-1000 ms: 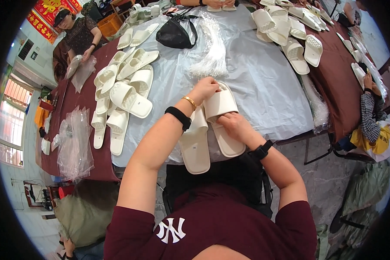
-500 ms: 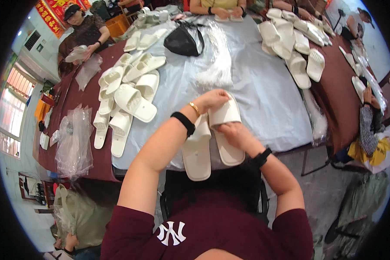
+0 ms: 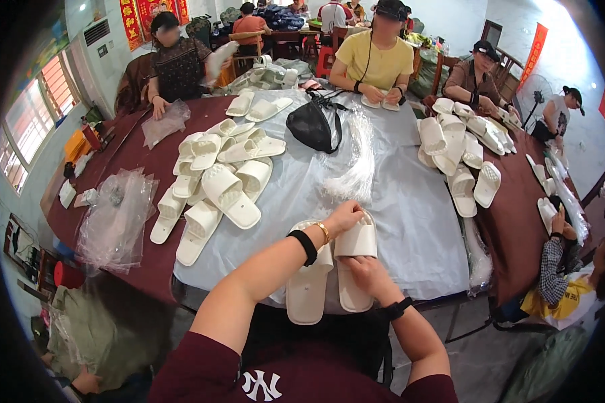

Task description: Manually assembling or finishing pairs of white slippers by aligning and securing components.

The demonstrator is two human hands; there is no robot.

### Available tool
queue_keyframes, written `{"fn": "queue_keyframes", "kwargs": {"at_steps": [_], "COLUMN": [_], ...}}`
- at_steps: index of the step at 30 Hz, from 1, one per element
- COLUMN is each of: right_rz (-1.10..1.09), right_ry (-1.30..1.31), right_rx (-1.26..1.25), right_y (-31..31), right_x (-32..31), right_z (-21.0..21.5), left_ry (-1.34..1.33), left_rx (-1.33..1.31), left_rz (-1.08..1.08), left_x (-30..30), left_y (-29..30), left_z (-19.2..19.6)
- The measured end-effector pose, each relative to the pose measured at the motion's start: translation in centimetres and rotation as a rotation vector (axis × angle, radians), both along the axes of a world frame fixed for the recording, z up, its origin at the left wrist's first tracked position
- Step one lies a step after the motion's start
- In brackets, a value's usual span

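Two cream slippers lie side by side at the near table edge, heels toward me: a left slipper (image 3: pixel 307 295) and a right slipper (image 3: pixel 356 243). At the toe end of the right one, my left hand (image 3: pixel 343 216) is closed in a pinch; what it pinches is too small to make out. My right hand (image 3: pixel 371 274) has its fingers tucked under the same slipper's strap, gripping it from the heel side; those fingertips are hidden. My left forearm covers part of the left slipper's strap. Just beyond lies a bundle of thin clear plastic strands (image 3: pixel 356 164).
A slipper pile (image 3: pixel 212 181) covers the table's left part; another pile (image 3: pixel 450 141) lies at the right. A black mesh bag (image 3: pixel 314 126) sits farther back. Clear plastic bags (image 3: pixel 117 218) lie on the maroon cloth (image 3: pixel 131 160). Several co-workers sit around the table.
The view has tilted upward, showing more of the room. My hands stay on the same slipper with little change. The co-worker at far left now touches a plastic bag and lifts something pale.
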State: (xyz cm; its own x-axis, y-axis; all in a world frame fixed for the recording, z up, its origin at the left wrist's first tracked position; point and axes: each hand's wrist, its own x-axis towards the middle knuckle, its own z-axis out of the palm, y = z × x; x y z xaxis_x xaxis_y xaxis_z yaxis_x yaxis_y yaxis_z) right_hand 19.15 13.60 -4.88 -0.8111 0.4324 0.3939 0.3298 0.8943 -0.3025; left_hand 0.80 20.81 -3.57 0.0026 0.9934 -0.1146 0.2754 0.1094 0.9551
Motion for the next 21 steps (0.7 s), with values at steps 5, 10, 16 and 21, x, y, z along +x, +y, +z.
{"fn": "queue_keyframes", "kwargs": {"at_steps": [5, 10, 16, 21], "right_rz": [-0.048, -0.043, -0.01, -0.334], "right_ry": [0.032, 0.044, 0.144, 0.282], "right_rx": [0.006, -0.121, -0.294, -0.498], "right_y": [-1.3, -1.3, -1.5, -0.7], "right_x": [1.0, 1.8, 0.5, -0.9], "right_z": [0.7, 0.6, 3.2, 4.9], "left_ry": [-0.101, -0.166, -0.21, -0.062], "left_rx": [0.069, 0.095, 0.185, 0.282], "left_rz": [0.127, 0.162, 0.188, 0.132], "left_x": [-1.3, -2.5, -2.9, -2.2], "left_y": [0.1, -0.7, -2.6, -5.6], "left_z": [-0.4, 0.7, 1.7, 2.3]}}
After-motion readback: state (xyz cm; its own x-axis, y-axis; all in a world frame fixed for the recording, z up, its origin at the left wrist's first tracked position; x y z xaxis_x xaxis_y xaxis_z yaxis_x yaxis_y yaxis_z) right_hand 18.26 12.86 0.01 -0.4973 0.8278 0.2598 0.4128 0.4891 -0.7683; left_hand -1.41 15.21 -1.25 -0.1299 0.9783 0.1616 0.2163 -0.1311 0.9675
